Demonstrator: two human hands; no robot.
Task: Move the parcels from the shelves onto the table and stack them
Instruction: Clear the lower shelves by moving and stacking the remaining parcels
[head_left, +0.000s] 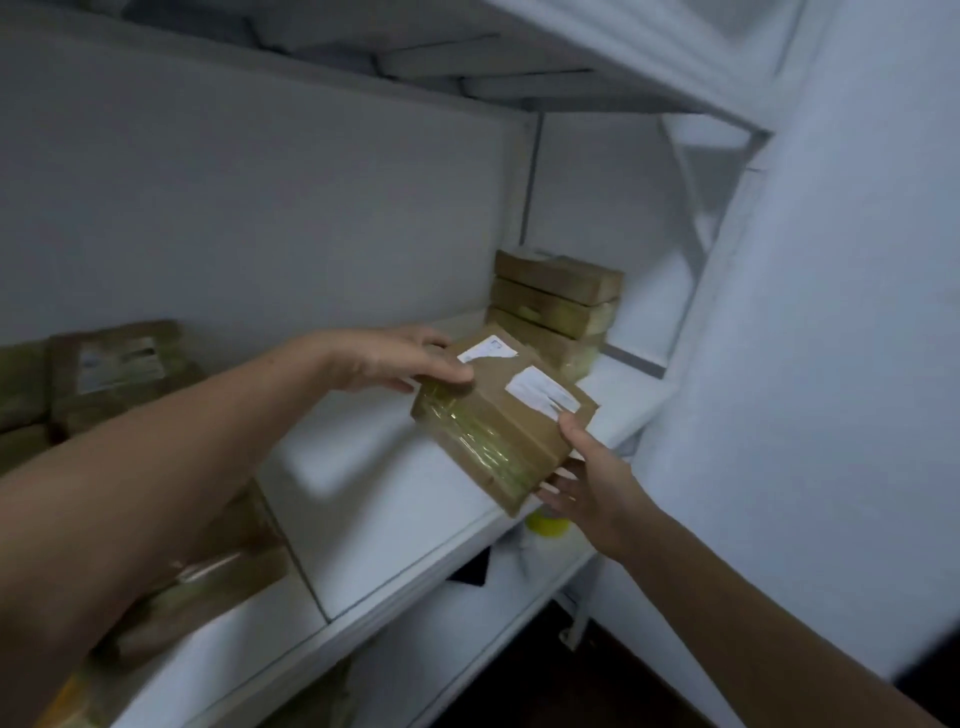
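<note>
White metal shelf (395, 499) against pale wall. Brown taped cardboard parcel (501, 421) tilted above shelf, clamped between my left hand (395, 358) and right hand (587, 478). Stack of brown parcels (558, 306) behind it, on shelf.

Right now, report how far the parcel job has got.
Done: nothing can be confirmed, since the table is out of view. In hand: both hands, left hand and right hand, hold one taped parcel above the shelf. Left: a stack of parcels at the shelf's back, and more parcels further left.
</note>
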